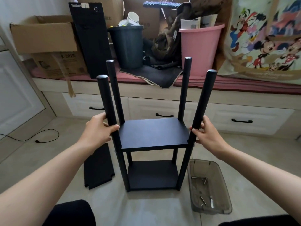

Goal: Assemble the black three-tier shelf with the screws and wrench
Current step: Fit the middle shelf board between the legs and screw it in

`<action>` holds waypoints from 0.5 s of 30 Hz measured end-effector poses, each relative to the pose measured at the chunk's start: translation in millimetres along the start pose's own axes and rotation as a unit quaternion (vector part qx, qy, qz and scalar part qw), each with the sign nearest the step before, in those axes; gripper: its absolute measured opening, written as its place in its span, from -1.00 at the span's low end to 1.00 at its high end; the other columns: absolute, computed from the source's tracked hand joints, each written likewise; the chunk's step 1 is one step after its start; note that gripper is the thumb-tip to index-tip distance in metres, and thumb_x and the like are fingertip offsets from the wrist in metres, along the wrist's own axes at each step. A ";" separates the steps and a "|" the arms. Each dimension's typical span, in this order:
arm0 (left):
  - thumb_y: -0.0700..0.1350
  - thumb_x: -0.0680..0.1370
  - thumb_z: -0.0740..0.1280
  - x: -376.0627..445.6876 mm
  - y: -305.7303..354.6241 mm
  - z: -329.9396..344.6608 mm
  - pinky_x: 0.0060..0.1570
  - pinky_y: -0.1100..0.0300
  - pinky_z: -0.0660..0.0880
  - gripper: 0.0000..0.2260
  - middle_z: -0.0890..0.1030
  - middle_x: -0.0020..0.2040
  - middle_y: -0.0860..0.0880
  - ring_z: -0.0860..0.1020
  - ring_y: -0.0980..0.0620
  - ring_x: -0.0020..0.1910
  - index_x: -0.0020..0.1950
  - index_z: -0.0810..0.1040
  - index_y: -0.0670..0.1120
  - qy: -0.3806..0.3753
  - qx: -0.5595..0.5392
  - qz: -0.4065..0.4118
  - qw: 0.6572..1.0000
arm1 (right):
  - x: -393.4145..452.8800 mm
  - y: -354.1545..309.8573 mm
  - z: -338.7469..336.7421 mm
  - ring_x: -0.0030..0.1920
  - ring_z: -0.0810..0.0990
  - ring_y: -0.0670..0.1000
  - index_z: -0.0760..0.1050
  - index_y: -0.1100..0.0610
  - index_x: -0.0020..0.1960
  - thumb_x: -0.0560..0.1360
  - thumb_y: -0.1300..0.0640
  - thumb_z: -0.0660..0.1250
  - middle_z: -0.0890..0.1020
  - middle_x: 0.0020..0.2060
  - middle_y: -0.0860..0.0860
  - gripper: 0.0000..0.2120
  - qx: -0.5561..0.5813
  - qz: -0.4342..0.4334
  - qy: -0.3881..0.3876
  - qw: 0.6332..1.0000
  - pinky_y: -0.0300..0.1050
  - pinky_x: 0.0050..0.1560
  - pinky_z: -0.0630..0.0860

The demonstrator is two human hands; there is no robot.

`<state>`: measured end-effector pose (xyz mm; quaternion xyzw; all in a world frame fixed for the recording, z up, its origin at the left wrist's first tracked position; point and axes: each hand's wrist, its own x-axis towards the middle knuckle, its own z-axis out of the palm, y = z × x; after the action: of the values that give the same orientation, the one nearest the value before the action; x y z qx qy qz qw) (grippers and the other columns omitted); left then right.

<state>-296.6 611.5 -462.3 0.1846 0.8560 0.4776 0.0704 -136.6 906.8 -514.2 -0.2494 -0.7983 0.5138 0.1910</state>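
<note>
The black shelf point(153, 134) stands upright on the floor in front of me, with two boards fitted between its poles and the pole tops standing free above the upper board. My left hand point(99, 129) grips the near left pole point(107, 103) just above the upper board. My right hand point(206, 132) holds the near right pole point(202, 105) at the same height. A loose black shelf board point(98, 168) lies flat on the floor to the left of the shelf. Several screws point(203, 200) lie in a grey plastic tray point(224, 181) to the right. I cannot pick out the wrench.
Behind the shelf runs a low bench with drawers point(164, 103), stacked with cardboard boxes point(48, 46), a dark bin point(128, 46) and a pink bin point(198, 49). A black cable point(48, 136) lies on the floor at the left. My knees show at the bottom edge.
</note>
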 end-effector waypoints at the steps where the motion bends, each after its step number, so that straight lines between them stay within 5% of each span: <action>1: -0.20 0.57 0.43 0.5 1.0 1.7 -0.04 -0.14 0.66 -0.74 0.68 -0.06 -0.14 0.66 -0.14 -0.02 -0.01 0.51 0.18 -0.005 0.002 0.002 1.000 | -0.8 1.2 -2.2 0.12 0.60 0.11 0.36 0.07 0.17 0.61 0.29 0.25 0.58 0.04 0.06 -0.80 -0.001 0.000 0.003 1.000 0.21 0.13 0.58; 11: -0.14 0.56 0.45 5.7 0.3 -3.0 -0.04 -0.08 0.66 -0.80 0.69 -0.02 -0.05 0.68 -0.02 -0.03 0.09 0.53 0.10 -0.076 0.033 -0.014 0.996 | -7.3 3.8 -8.3 0.09 0.60 0.11 0.36 0.15 0.17 0.60 0.26 0.27 0.59 0.01 0.05 -0.83 -0.077 0.004 0.027 0.997 0.17 0.09 0.59; 15: -0.10 0.56 0.45 10.0 -0.6 -6.0 -0.03 0.01 0.65 -0.84 0.69 -0.01 0.01 0.68 0.05 -0.03 0.03 0.53 0.12 -0.102 0.054 -0.017 0.993 | -8.5 -2.3 -11.7 -0.18 0.56 0.10 0.50 0.19 0.04 0.56 0.21 0.26 0.58 -0.19 0.08 -0.91 -0.215 0.082 -0.024 0.973 -0.11 -0.29 0.50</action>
<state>-307.8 610.3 -459.0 0.2215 0.8718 0.4086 0.1550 -123.7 909.5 -507.8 -0.3363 -0.8713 0.3503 0.0708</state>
